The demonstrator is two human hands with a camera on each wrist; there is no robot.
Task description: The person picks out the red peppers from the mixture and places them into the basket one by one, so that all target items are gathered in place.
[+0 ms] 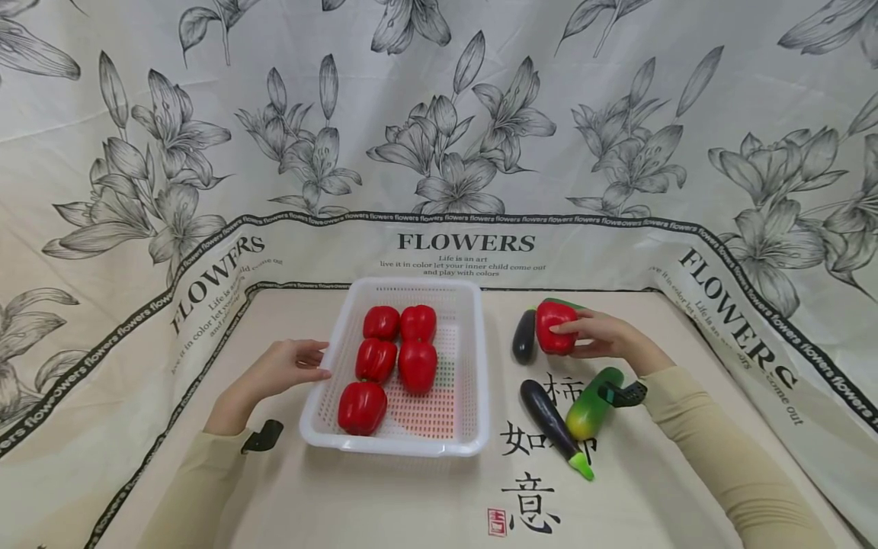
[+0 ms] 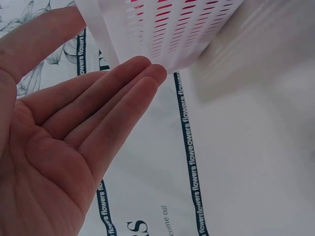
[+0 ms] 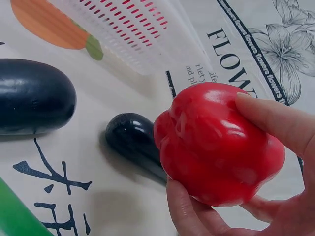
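A red bell pepper [image 3: 216,142] is held between the thumb and fingers of my right hand [image 1: 602,335], raised over the right side of the table. Just left of it lies a dark eggplant [image 1: 524,337]. My left hand [image 1: 291,367] is at the left rim of a white perforated basket [image 1: 312,441]; in the left wrist view its fingers [image 2: 123,103] are nearly straight against the basket's side. Inside the basket sit several red bell peppers [image 1: 362,408], mostly along its left and middle.
Nearer on the right lie a second eggplant [image 1: 552,419] with a green stem end and a green-yellow cucumber-like vegetable [image 1: 594,404]. Another green item [image 1: 564,303] shows partly behind the held pepper. A flower-printed cloth [image 1: 466,255] rises behind the table.
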